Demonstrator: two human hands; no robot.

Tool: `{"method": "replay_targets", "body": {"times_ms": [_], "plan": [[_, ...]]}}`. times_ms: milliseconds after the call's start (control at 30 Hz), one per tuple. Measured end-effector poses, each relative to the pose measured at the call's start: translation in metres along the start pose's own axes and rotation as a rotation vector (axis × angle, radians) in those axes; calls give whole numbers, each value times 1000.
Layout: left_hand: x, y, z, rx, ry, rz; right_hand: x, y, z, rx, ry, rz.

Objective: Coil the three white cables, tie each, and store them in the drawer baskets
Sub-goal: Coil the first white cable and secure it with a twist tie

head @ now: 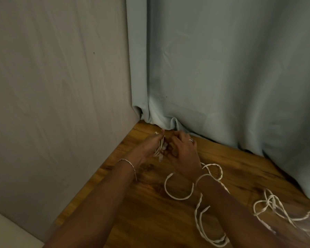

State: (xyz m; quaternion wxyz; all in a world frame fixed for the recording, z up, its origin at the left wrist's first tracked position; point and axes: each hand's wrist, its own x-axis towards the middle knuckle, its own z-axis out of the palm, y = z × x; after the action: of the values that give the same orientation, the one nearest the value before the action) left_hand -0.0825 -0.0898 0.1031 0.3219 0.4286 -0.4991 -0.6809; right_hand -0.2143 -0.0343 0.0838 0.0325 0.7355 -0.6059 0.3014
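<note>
My left hand (150,146) and my right hand (182,151) meet near the back corner of the wooden table (150,221). Between them sits a small bundle of coiled white cable (160,146), gripped by the fingers of both hands. A loose flat white cable (177,196) loops on the table under my right wrist. A twisted white cable (207,235) trails from my right forearm toward the front. Another thin white cable (276,206) lies tangled at the right edge. No drawer or basket is in view.
A grey wall (52,95) borders the table on the left. A pale blue curtain (222,68) hangs down to the table along the back and right. A bracelet circles my left wrist and a ring sits on my right hand.
</note>
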Motion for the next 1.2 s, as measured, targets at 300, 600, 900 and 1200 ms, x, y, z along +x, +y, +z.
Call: {"method": "replay_targets", "body": {"times_ms": [300,600,900,1200], "plan": [[-1,1,0,222,-50,-42,4,0,-6,106,-51,-39],[-8,7,-5,139,-194,-195,12,-2,-17,600,-434,29],[-20,7,0,180,-195,-230,1,-4,0,504,-300,-59],[-11,-6,1,331,153,-18,-6,8,12,394,-267,99]]}}
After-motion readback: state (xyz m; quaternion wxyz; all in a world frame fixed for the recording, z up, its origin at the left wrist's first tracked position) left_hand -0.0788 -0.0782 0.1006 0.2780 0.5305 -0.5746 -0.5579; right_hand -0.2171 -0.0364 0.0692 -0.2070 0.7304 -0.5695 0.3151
